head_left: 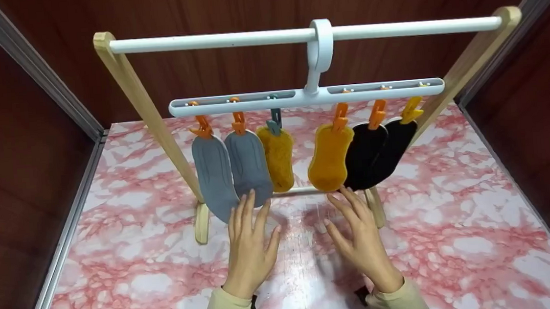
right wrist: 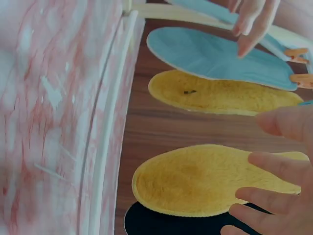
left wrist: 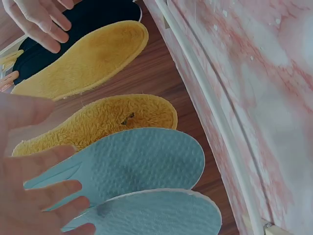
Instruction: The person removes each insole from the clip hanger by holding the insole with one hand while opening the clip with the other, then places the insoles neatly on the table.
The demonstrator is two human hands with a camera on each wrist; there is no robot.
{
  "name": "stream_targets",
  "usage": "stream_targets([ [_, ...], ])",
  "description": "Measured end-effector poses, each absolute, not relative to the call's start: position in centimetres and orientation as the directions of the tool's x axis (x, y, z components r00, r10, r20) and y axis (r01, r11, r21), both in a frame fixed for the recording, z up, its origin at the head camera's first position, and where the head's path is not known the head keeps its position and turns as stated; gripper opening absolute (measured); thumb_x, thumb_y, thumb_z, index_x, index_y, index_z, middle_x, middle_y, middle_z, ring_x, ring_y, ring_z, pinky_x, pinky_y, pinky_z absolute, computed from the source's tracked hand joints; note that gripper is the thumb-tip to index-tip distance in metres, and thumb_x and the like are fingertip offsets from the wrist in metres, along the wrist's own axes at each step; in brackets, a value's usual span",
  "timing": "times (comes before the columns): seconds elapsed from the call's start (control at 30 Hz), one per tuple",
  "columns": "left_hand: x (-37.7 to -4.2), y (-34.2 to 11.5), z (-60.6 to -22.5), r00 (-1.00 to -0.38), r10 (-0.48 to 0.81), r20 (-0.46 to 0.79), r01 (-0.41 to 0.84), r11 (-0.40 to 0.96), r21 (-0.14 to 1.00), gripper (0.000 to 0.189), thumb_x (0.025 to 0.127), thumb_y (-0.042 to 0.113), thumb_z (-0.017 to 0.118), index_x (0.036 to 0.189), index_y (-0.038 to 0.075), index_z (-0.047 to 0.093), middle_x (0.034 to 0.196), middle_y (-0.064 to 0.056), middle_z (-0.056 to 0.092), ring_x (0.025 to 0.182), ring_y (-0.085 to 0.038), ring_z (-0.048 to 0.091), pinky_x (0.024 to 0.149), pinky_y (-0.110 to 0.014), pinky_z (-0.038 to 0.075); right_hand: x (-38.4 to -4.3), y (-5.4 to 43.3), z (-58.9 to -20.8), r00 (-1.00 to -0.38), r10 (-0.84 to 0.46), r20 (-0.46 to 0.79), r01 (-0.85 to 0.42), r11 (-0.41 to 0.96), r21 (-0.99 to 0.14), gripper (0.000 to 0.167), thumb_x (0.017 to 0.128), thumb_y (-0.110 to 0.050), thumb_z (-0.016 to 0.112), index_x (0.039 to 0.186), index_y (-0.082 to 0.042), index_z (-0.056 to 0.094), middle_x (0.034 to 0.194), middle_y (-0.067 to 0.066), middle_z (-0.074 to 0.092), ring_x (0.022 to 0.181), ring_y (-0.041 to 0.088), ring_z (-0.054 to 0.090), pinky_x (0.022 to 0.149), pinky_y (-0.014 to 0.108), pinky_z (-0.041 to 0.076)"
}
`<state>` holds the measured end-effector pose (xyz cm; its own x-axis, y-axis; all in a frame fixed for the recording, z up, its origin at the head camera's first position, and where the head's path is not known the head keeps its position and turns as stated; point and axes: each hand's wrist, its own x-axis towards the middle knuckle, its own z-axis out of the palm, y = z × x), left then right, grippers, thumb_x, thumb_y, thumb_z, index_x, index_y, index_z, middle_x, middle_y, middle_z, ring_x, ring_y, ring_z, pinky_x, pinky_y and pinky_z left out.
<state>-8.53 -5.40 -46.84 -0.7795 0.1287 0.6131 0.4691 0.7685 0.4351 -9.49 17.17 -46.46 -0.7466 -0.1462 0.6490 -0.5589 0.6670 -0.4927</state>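
Several insoles hang by clips from a white hanger (head_left: 307, 98): two grey-blue insoles, the outer (head_left: 212, 174) and the inner (head_left: 248, 159), a fuzzy yellow insole (left wrist: 151, 110), another yellow insole (right wrist: 181, 178) and two black insoles (head_left: 394, 147). My left hand (head_left: 250, 247), fingers spread, is in front of the lower ends of the grey-blue pair. Fingers extended, my right hand (head_left: 360, 246) reaches toward the lower ends of the right yellow insole and the black ones. Neither hand holds anything. A small dark mark shows on the fuzzy yellow insole.
The hanger hooks over the white top rod (head_left: 212, 40) of a rack with wooden legs (head_left: 146, 110). A lower white rod (left wrist: 215, 103) crosses near the table. Orange clips (head_left: 340, 115), a dark green clip (head_left: 275, 122) and a yellow clip (head_left: 411, 109) line the hanger. Brown panels surround the marbled table (head_left: 143, 283).
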Motion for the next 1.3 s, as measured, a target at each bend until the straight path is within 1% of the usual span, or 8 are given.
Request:
stream_targets([
  [0.17,-8.6,-5.6,-46.8,-0.746,0.042,0.665,0.495,0.702,0.512,0.032,0.083,0.009,0.07,0.113,0.002,0.064,0.135,-0.02,0.051,0.125,-0.037,0.047,0.103,-0.054,0.036,-9.5,17.3,-46.2,-0.771,-0.107,0.628,-0.539,0.636,-0.553,0.039,0.079,-0.003,0.073,0.117,-0.003,0.066,0.131,0.019,0.057,0.12,0.037,0.052,0.109,0.028,0.033],
  [0.27,-8.7,-5.7,-46.6,-0.743,-0.016,0.669,0.487,0.673,0.557,0.024,0.082,0.005,0.07,0.106,0.004,0.066,0.127,-0.017,0.056,0.118,-0.033,0.052,0.098,-0.049,0.041,-9.5,17.3,-46.1,-0.776,-0.096,0.623,-0.536,0.621,-0.572,0.035,0.08,-0.003,0.072,0.115,-0.004,0.067,0.126,0.018,0.06,0.116,0.033,0.056,0.105,0.016,0.033],
  [0.53,-8.9,-6.8,-45.8,-0.731,-0.16,0.663,0.443,0.628,0.64,0.014,0.081,0.0,0.067,0.095,0.005,0.068,0.105,-0.01,0.062,0.097,-0.026,0.057,0.085,-0.037,0.044,-9.5,17.2,-46.0,-0.782,-0.09,0.616,-0.549,0.567,-0.614,0.029,0.081,0.0,0.07,0.109,-0.004,0.069,0.119,0.015,0.064,0.108,0.029,0.061,0.099,0.014,0.038],
  [0.7,-9.3,-7.7,-45.3,-0.693,-0.277,0.665,0.407,0.612,0.678,0.01,0.083,0.003,0.066,0.092,0.004,0.067,0.096,-0.01,0.059,0.094,-0.026,0.056,0.088,-0.034,0.04,-9.6,17.1,-46.0,-0.799,-0.078,0.597,-0.534,0.551,-0.642,0.025,0.081,0.001,0.069,0.106,-0.003,0.07,0.116,0.014,0.065,0.108,0.028,0.062,0.099,0.014,0.038],
  [0.8,-9.5,-8.3,-45.2,-0.672,-0.359,0.647,0.357,0.608,0.709,0.019,0.083,0.007,0.067,0.101,0.002,0.063,0.103,-0.015,0.056,0.1,-0.028,0.052,0.091,-0.035,0.038,-9.6,17.0,-46.0,-0.795,-0.08,0.601,-0.54,0.544,-0.642,0.025,0.081,0.001,0.069,0.105,-0.003,0.07,0.115,0.014,0.066,0.107,0.028,0.062,0.1,0.014,0.038],
  [0.97,-9.8,-9.4,-45.4,-0.656,-0.449,0.607,0.289,0.593,0.751,0.058,0.079,0.019,0.076,0.124,-0.005,0.048,0.124,-0.022,0.045,0.116,-0.032,0.044,0.101,-0.041,0.035,-9.7,16.7,-45.9,-0.785,-0.098,0.612,-0.563,0.526,-0.637,0.025,0.082,0.001,0.069,0.106,-0.004,0.07,0.115,0.013,0.066,0.108,0.026,0.062,0.1,0.014,0.037],
  [1.1,-10.3,-9.8,-45.8,-0.681,-0.451,0.577,0.252,0.596,0.763,0.085,0.074,0.027,0.081,0.137,-0.007,0.035,0.135,-0.024,0.037,0.125,-0.034,0.038,0.105,-0.048,0.032,-9.7,16.5,-45.7,-0.78,-0.107,0.617,-0.572,0.522,-0.633,0.025,0.082,0.0,0.069,0.107,-0.005,0.07,0.116,0.011,0.067,0.109,0.025,0.062,0.101,0.015,0.037],
  [1.3,-11.3,-9.7,-46.4,-0.727,-0.431,0.534,0.218,0.593,0.775,0.103,0.071,0.032,0.084,0.145,-0.005,0.023,0.14,-0.027,0.029,0.13,-0.038,0.031,0.107,-0.053,0.028,-9.6,16.2,-45.5,-0.792,-0.125,0.597,-0.56,0.536,-0.631,0.025,0.084,-0.005,0.069,0.108,-0.009,0.07,0.118,0.007,0.066,0.11,0.023,0.062,0.099,0.015,0.038],
])
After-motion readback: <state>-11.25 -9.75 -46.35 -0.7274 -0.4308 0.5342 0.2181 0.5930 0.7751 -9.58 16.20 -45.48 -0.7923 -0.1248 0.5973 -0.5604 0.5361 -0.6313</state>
